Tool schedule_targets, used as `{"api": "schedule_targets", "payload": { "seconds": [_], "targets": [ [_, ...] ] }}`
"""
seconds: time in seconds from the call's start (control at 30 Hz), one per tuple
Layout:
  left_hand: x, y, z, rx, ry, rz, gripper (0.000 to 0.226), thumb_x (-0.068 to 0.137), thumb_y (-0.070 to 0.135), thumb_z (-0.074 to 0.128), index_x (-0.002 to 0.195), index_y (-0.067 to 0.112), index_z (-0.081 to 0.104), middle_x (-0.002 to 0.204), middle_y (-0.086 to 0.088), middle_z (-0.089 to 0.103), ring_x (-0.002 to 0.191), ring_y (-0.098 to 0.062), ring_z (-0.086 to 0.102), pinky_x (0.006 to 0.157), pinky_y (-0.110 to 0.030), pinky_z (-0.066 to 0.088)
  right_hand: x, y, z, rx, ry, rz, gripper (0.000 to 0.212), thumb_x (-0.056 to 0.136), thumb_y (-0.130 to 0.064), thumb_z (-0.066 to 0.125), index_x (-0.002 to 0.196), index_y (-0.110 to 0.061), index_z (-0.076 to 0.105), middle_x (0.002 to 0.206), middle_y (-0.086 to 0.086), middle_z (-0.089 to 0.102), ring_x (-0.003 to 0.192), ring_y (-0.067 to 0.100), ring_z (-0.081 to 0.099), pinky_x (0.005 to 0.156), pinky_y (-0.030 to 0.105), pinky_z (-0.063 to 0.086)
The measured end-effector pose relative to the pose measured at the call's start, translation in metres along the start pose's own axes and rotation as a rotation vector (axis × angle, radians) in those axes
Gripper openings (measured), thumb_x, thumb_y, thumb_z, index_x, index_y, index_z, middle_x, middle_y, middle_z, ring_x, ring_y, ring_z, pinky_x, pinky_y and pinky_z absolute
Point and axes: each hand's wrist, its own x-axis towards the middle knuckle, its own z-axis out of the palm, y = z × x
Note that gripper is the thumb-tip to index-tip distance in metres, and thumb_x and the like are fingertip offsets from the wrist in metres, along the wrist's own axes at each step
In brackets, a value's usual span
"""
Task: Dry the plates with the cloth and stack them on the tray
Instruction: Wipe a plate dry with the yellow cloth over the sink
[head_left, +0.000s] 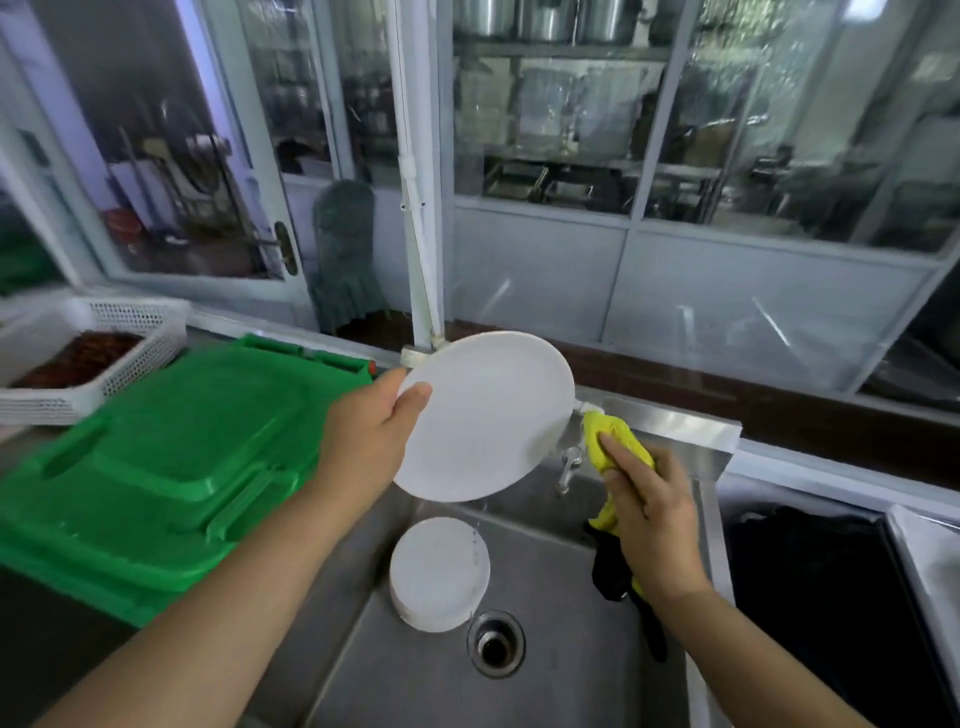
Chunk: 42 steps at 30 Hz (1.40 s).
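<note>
My left hand (371, 436) grips a round white plate (493, 415) by its left rim and holds it tilted above the steel sink (545, 691). My right hand (649, 519) is closed on a yellow cloth (615, 439), whose bunched top end sits just off the plate's right edge. A dark part of the cloth hangs below that hand. A stack of white plates (439, 574) lies in the sink basin, left of the drain (496, 644). A green plastic tray (171, 462) lies upside down on the counter to the left.
A white perforated basket (130, 358) with dark reddish contents stands at the far left. A small tap (569, 465) sticks out at the sink's back wall behind the plate. A dark bin or basin (810, 597) sits to the right. Glass-fronted cabinets line the back.
</note>
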Motion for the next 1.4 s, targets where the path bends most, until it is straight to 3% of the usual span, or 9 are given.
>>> {"api": "schedule_targets", "payload": {
  "seconds": [0.07, 0.2, 0.33, 0.5, 0.67, 0.87, 1.1, 1.27, 1.4],
  "targets": [
    [0.007, 0.015, -0.012, -0.031, 0.032, 0.051, 0.044, 0.085, 0.044, 0.044, 0.093, 0.006, 0.063, 0.077, -0.011, 0.067, 0.074, -0.030, 0.063, 0.067, -0.048, 0.052, 0.013, -0.018, -0.006, -0.017, 0.042, -0.071, 0.039, 0.090, -0.002, 0.059, 0.123, -0.024, 0.061, 0.120, 0.007, 0.050, 0.109, 0.028, 0.051, 0.092, 0.037, 0.049],
    [0.025, 0.040, -0.034, -0.103, 0.061, 0.120, 0.031, 0.085, 0.044, 0.046, 0.078, 0.016, 0.058, 0.066, 0.000, 0.062, 0.063, -0.019, 0.057, 0.058, -0.038, 0.045, 0.040, -0.067, -0.012, 0.024, 0.154, -0.280, 0.045, 0.091, -0.002, 0.056, 0.129, -0.026, 0.052, 0.121, 0.004, 0.042, 0.108, 0.031, 0.048, 0.077, 0.006, 0.048],
    [0.038, 0.055, -0.052, -0.136, 0.059, 0.166, 0.021, 0.093, 0.037, 0.050, 0.073, 0.031, 0.053, 0.062, 0.010, 0.058, 0.054, -0.003, 0.048, 0.052, -0.028, 0.034, 0.067, -0.113, -0.007, -0.102, 0.263, -0.440, 0.037, 0.092, -0.012, 0.055, 0.128, -0.017, 0.055, 0.121, 0.009, 0.046, 0.106, 0.032, 0.046, 0.083, 0.040, 0.049],
    [0.047, 0.058, -0.068, -0.201, 0.093, 0.175, 0.026, 0.095, 0.033, 0.050, 0.075, 0.017, 0.048, 0.066, -0.011, 0.058, 0.056, -0.015, 0.048, 0.055, -0.033, 0.035, 0.090, -0.141, 0.005, -0.373, 0.414, -0.610, 0.033, 0.091, -0.021, 0.051, 0.120, -0.013, 0.065, 0.116, 0.021, 0.056, 0.094, 0.030, 0.044, 0.078, 0.039, 0.040],
    [0.047, 0.060, -0.070, -0.365, 0.049, 0.141, 0.022, 0.096, 0.031, 0.049, 0.076, 0.022, 0.053, 0.070, 0.003, 0.062, 0.055, -0.001, 0.052, 0.052, -0.020, 0.040, 0.100, -0.158, 0.024, -0.661, 0.560, -0.597, 0.034, 0.089, -0.028, 0.055, 0.118, -0.016, 0.068, 0.115, 0.019, 0.062, 0.092, 0.031, 0.042, 0.072, 0.042, 0.043],
    [0.056, 0.065, -0.067, -0.531, 0.083, 0.108, 0.035, 0.095, 0.034, 0.051, 0.060, 0.033, 0.053, 0.053, 0.015, 0.054, 0.048, 0.001, 0.047, 0.046, -0.013, 0.035, 0.097, -0.178, 0.061, -0.795, 0.500, -0.726, 0.040, 0.086, -0.032, 0.058, 0.126, -0.026, 0.060, 0.127, 0.006, 0.043, 0.095, 0.029, 0.044, 0.075, 0.040, 0.036],
    [0.073, 0.063, -0.070, -0.613, 0.119, 0.008, 0.022, 0.092, 0.042, 0.053, 0.074, 0.032, 0.063, 0.064, 0.012, 0.064, 0.056, 0.001, 0.057, 0.058, -0.027, 0.044, 0.065, -0.156, 0.071, -0.734, 0.298, -1.007, 0.036, 0.094, -0.021, 0.052, 0.129, -0.028, 0.053, 0.127, 0.000, 0.045, 0.096, 0.025, 0.047, 0.079, 0.038, 0.037],
    [0.078, 0.060, -0.077, -0.596, 0.076, 0.006, 0.023, 0.093, 0.043, 0.050, 0.078, 0.030, 0.062, 0.070, 0.012, 0.067, 0.057, 0.001, 0.060, 0.048, -0.016, 0.048, 0.076, -0.132, 0.028, -0.880, 0.304, -0.866, 0.040, 0.081, -0.020, 0.062, 0.120, -0.026, 0.065, 0.120, 0.002, 0.053, 0.089, 0.026, 0.048, 0.073, 0.036, 0.038],
    [0.071, 0.059, -0.065, -0.583, 0.024, -0.011, 0.025, 0.093, 0.045, 0.048, 0.081, 0.028, 0.062, 0.077, 0.001, 0.067, 0.066, -0.012, 0.062, 0.063, -0.033, 0.049, 0.104, -0.152, 0.021, -0.974, 0.370, -0.696, 0.057, 0.069, -0.018, 0.079, 0.123, -0.021, 0.063, 0.110, 0.010, 0.063, 0.083, 0.032, 0.054, 0.068, 0.040, 0.043]
  ]
}}
